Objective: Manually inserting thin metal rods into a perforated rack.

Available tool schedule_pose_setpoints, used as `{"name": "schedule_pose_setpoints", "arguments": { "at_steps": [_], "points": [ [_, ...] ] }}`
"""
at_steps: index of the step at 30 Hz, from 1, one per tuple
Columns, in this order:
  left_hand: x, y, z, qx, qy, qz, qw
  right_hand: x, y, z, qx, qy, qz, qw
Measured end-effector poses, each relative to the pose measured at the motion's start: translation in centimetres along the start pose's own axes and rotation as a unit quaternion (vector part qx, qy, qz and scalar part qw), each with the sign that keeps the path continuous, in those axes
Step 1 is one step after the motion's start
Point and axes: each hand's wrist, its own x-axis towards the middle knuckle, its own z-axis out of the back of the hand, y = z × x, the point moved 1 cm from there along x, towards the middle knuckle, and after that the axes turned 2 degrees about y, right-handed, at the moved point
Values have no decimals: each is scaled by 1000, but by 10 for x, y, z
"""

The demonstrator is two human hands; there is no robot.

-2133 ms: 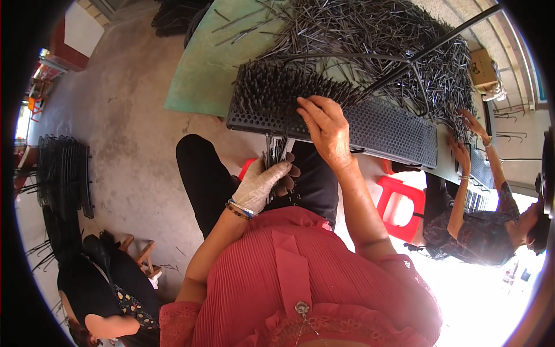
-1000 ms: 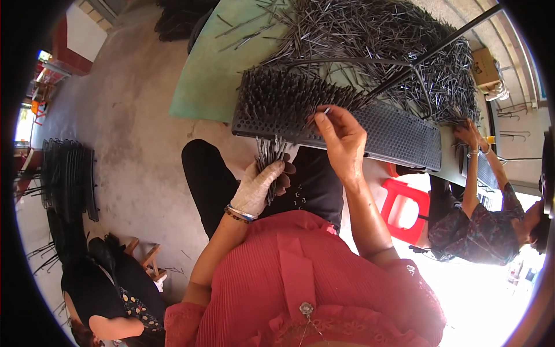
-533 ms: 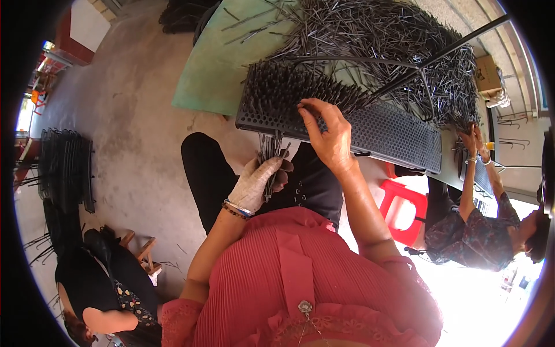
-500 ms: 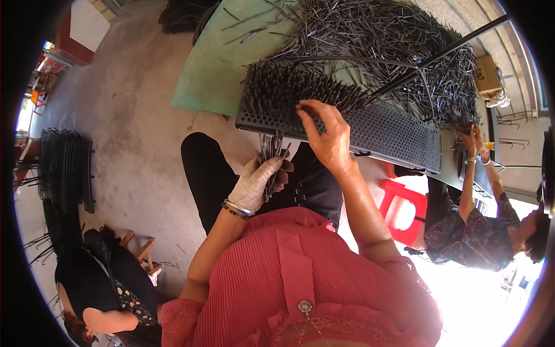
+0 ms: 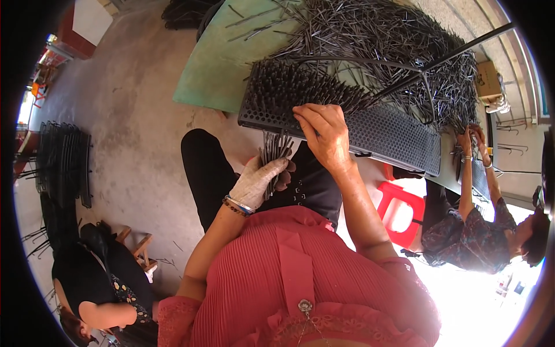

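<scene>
My left hand (image 5: 260, 179) wears a pale work glove with dark fingers. It is closed around a bundle of thin dark rods (image 5: 274, 148), upright just below the near edge of a long black perforated rack (image 5: 393, 130). Over that rack, my bare right hand (image 5: 325, 132) has its fingers bent and drawn together. Whatever is between its fingertips, if anything, is hidden. Many dark rods (image 5: 300, 84) stand upright in the holes at the rack's left and far side. The holes toward the right look bare.
A large heap of loose rods (image 5: 381, 32) covers the green tabletop (image 5: 202, 75). A black metal bar (image 5: 462, 46) slants above it. At right, a co-worker's hands (image 5: 471, 139) reach to the heap, near a red stool (image 5: 399, 214). Another person (image 5: 98, 277) sits lower left.
My right hand has shifted slightly left, its fingers drawn closer together. My left hand still grips the bundle, whose upper ends now fan out a little more.
</scene>
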Motion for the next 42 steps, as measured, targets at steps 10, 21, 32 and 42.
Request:
{"name": "schedule_pose_setpoints", "arguments": {
  "at_steps": [10, 21, 32, 42],
  "points": [
    [-3, -6, -1, -10, -1, 10, 1000, -6, -6, -6, -44, -45, -37, 997],
    [-5, -8, 3, -5, -20, -17, 1000, -1, 8, -2, -40, -29, -16, 999],
    [-11, -13, 10, 18, 19, -72, 997, -16, 19, -19, 410, 140, -429, 793],
    [-11, -9, 23, 52, 6, -54, 997, 9, 16, -9, 426, 87, -408, 803]
  ]
}}
